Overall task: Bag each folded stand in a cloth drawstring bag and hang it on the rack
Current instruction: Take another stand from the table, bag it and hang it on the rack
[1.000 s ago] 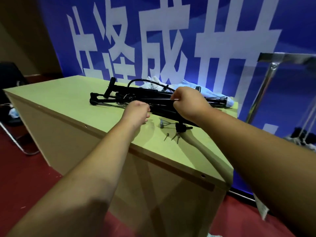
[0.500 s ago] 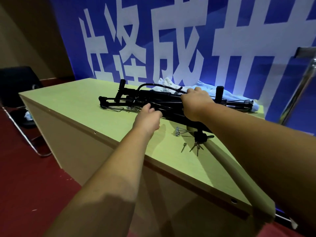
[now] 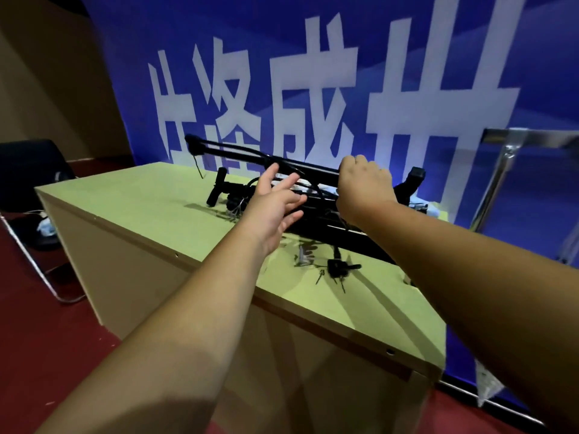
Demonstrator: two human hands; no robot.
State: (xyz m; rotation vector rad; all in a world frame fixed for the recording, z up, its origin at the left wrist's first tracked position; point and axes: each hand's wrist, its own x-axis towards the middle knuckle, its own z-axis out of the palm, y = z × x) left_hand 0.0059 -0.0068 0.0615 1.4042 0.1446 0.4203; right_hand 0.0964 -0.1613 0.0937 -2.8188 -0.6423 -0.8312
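Black stand (image 3: 244, 154) held clear of the pile, bagging not yet begun.

The right hand (image 3: 365, 183) is fisted round the stand's tube, holding it tilted above the other stands (image 3: 329, 228) heaped along the far edge of the bench (image 3: 141, 195). The left hand (image 3: 275, 205), fingers spread and gripping nothing, reaches just beneath the tube. No bag is on the stand, so the step appears to be picking one out. Next, the left hand likely must steady it, then take a bag from the pale cloth (image 3: 435, 210) at the far right corner. The rack (image 3: 498, 183) stands beyond the right end.
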